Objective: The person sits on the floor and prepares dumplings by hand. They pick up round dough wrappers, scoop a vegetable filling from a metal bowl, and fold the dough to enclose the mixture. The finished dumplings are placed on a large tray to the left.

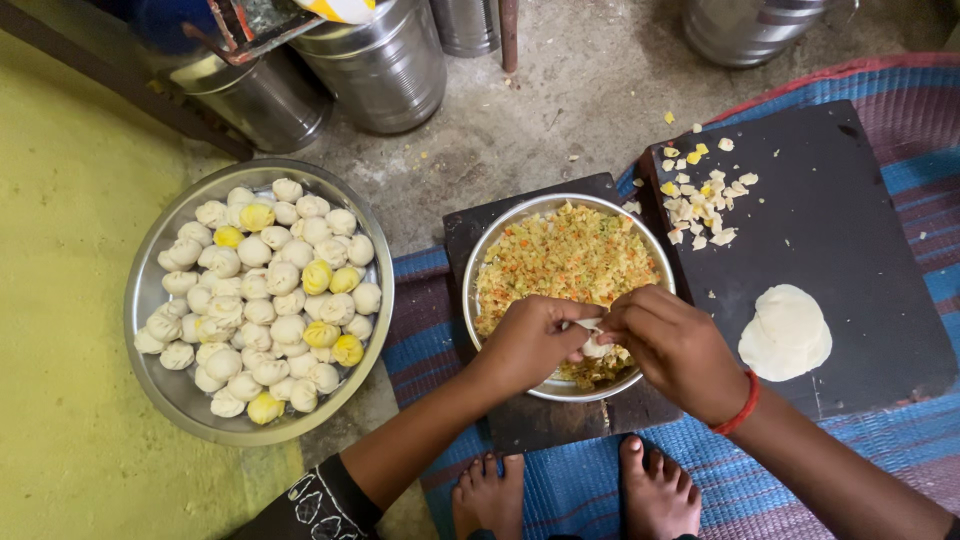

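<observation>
Both hands meet over the near rim of the round steel bowl of chopped orange-and-yellow filling [520,225]. The left hand [535,340] and the right hand [668,345] each close narrowly on one small white dough wrapper [595,345], pinching its edge between fingertips.

Judged from this grip, good practice is to keep the pleats short and even, support the wrapper from below, and keep filling off the seam.

Left of the bowl, a wide steel tray [160,390] holds many white and yellow shaped dumplings [265,290]. Right of the bowl, a dark flat board [860,250] carries a stack of round dough discs [786,333] and scattered dough scraps [700,200].
</observation>
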